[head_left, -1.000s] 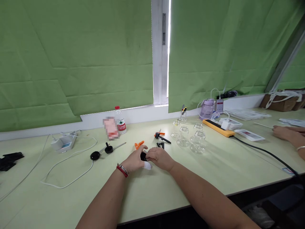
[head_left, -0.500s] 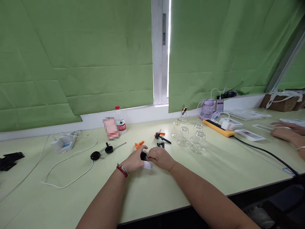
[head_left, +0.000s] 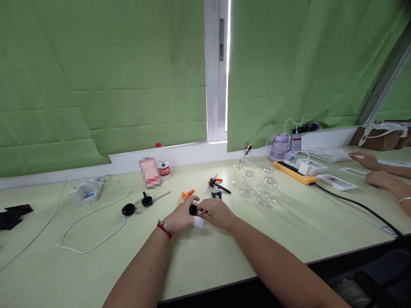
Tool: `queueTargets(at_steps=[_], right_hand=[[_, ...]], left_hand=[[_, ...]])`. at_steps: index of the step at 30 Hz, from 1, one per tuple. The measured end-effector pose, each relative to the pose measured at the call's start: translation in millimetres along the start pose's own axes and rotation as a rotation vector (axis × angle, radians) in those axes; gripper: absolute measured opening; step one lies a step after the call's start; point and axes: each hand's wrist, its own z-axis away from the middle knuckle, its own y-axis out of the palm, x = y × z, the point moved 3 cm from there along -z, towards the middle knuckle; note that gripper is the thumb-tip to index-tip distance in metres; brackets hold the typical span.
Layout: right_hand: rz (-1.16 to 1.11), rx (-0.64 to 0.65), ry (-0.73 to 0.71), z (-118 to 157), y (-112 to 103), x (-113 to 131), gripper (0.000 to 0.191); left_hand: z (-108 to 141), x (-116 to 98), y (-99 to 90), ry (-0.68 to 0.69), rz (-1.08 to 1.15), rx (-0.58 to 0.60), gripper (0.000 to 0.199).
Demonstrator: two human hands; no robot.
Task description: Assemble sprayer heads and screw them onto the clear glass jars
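My left hand, with white tape round its thumb, is closed on a small black round part. My right hand has its fingers pinched against the same part from the right; what its fingertips hold is hidden. To the left lie two black round lid-like pieces with thin metal rods. Just beyond my hands are an orange clip-like piece and a small black piece. A black-handled tool lies behind them beside another orange piece.
Several clear glass jars stand right of my hands. Behind them are a yellow power strip and a purple bottle. A water bottle stands at the back; a white cable loops leftward. A co-worker's hands are at far right.
My hands stay in nearly the same place around the black part, with the right fingers slightly shifted. One of the co-worker's hands has reached farther back to the stack of white pieces.
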Motion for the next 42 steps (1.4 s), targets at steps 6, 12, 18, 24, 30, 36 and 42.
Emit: queueTargets(at_steps=[6,12,18,24,30,36,42], right_hand=[[-0.05,0.036,0.05,-0.3,-2.8,2.9,0.012],[-0.057,0.04,0.033,-0.5,-3.8,3.2,0.009],[-0.062,0.042,0.026,-0.3,-2.9,3.0,0.009],[-0.084,0.021,0.027,-0.5,-4.5,3.8,0.008],[-0.117,0.014,0.02,-0.5,-6.0,4.8,0.008],[-0.131,0.024,0.039,-0.7,-7.1,5.9,0.009],[-0.154,0.017,0.046,-0.4,-7.2,6.1,0.01]], left_hand=[[0.1,-0.6,0.6,0.002,0.026,0.007,0.064],[0.3,-1.1,1.1,0.005,0.047,0.022,0.064],[0.2,0.2,1.1,0.016,0.057,0.031,0.063],[-0.3,1.4,1.2,0.019,0.064,0.034,0.064],[-0.1,0.4,1.0,0.025,0.06,0.039,0.064],[0.2,-0.2,0.8,0.031,0.058,0.044,0.064],[1.0,-2.3,0.9,0.032,0.059,0.056,0.063]])
